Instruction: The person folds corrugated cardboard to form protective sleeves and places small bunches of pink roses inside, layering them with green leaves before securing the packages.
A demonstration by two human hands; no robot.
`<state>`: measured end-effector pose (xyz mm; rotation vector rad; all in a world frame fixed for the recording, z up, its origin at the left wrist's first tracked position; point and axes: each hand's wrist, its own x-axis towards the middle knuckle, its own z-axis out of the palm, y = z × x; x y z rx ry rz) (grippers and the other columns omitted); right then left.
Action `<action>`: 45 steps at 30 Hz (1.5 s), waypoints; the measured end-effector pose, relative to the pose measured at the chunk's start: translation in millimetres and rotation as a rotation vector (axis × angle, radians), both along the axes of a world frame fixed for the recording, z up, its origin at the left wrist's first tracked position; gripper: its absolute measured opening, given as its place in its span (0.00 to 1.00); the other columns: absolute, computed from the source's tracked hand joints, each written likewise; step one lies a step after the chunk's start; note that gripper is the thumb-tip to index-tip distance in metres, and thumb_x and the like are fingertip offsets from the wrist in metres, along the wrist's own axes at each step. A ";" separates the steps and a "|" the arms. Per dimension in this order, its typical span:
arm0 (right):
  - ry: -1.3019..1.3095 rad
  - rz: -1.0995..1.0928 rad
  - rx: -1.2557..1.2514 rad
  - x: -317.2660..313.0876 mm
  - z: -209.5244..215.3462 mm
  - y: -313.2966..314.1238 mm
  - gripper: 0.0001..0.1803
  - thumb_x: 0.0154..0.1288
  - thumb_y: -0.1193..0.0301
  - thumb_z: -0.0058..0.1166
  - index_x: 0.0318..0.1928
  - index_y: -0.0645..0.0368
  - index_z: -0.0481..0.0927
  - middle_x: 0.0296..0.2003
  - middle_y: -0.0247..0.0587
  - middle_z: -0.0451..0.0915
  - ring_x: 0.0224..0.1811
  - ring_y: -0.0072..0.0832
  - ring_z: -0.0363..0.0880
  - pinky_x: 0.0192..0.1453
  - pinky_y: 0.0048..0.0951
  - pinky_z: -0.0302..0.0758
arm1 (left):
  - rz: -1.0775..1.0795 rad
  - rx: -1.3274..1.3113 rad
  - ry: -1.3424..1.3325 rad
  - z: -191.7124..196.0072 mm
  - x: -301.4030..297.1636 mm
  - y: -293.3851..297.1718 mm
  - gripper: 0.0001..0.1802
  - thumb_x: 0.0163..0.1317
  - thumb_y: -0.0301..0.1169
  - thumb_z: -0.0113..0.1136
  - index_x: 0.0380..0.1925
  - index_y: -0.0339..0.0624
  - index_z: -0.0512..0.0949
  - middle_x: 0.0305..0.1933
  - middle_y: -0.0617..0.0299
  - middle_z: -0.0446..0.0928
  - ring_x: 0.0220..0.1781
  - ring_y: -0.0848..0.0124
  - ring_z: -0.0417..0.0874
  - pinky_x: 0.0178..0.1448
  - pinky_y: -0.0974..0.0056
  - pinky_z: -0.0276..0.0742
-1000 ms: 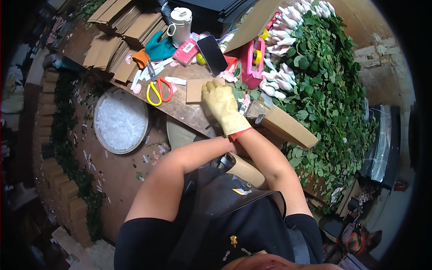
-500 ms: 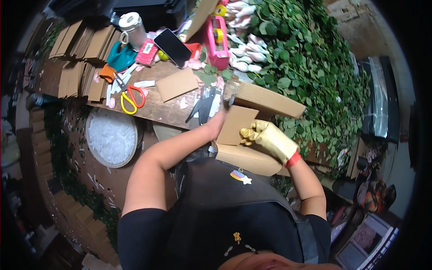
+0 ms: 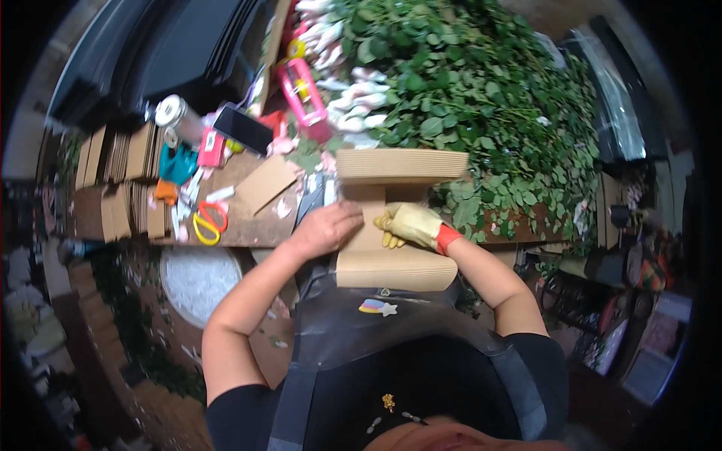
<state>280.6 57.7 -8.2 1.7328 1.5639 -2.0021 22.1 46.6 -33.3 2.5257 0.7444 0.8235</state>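
Observation:
In front of my apron, a bent sheet of corrugated cardboard (image 3: 402, 165) lies with one ribbed flap at the far side and another ribbed flap (image 3: 395, 269) near me. Between the flaps sits a flat brown cardboard piece (image 3: 368, 201). My bare left hand (image 3: 329, 227) is at its left edge, fingers together and bent over it. Opposite, my right hand (image 3: 410, 225), in a pale yellow rubber glove with a red cuff, has curled fingers at the piece's right edge. The undersides of both hands are hidden.
Leafy rose stems (image 3: 466, 98) pile up behind, their wrapped heads (image 3: 361, 98) beside a pink tape dispenser (image 3: 304, 94). Leftward lie a loose cardboard piece (image 3: 267, 184), a phone (image 3: 243, 129), scissors (image 3: 209, 223) and cardboard stacks (image 3: 135, 154). Below stands a tub of white pieces (image 3: 199, 282).
The cardboard piece has gone from raised and tilted to flat between the ribbed flaps. My left hand has come out from behind it. The view has turned, and the flaps now lie level.

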 end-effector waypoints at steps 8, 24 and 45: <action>-0.196 0.696 0.529 9.3 92.2 1.9 0.26 0.75 0.48 0.43 0.51 0.49 0.89 0.44 0.49 0.89 0.47 0.50 0.87 0.56 0.47 0.82 | -0.029 -0.190 0.238 -11.7 23.6 -3.9 0.13 0.56 0.37 0.74 0.35 0.41 0.84 0.44 0.56 0.80 0.48 0.54 0.82 0.50 0.54 0.84; -1.006 0.160 1.401 125.1 54.8 134.5 0.19 0.67 0.68 0.61 0.58 0.44 0.85 0.60 0.33 0.83 0.70 0.32 0.75 0.82 0.41 0.58 | 0.044 -0.337 0.341 2.5 28.3 -13.8 0.30 0.54 0.38 0.77 0.60 0.53 0.82 0.71 0.45 0.69 0.69 0.44 0.71 0.71 0.48 0.74; -0.969 -0.159 1.140 167.8 72.3 153.8 0.14 0.61 0.76 0.67 0.49 0.55 0.87 0.45 0.47 0.88 0.53 0.45 0.84 0.67 0.46 0.76 | 0.064 -0.366 0.308 -2.2 28.2 -15.1 0.31 0.52 0.36 0.78 0.59 0.52 0.82 0.73 0.47 0.68 0.71 0.45 0.70 0.72 0.48 0.74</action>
